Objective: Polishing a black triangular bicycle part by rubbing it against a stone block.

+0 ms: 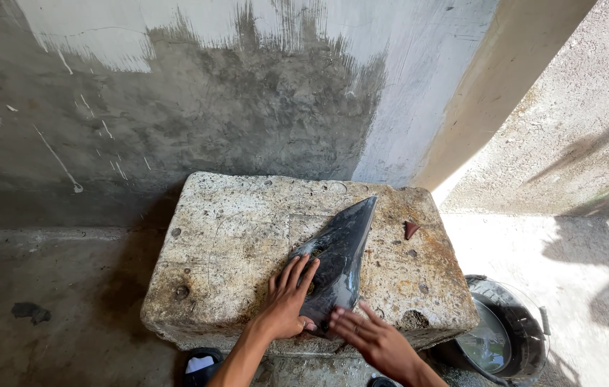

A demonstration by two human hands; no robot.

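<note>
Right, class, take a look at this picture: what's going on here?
A person presses a dark, pointed blade flat on a rough stone block by a grey wall. The left hand lies flat on the wide end of the blade, fingers spread. The right hand is open at the blade's near edge, fingertips about touching it. A small reddish chip lies on the block beyond the blade. A black basin of water sits on the ground to the right.

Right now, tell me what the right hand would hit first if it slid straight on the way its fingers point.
The right hand points up-left, fingertips at the base of the dark pointed blade-shaped slab lying on the weathered stone block. It would probably meet that slab's lower edge first, then the left hand resting flat on the slab.
</note>
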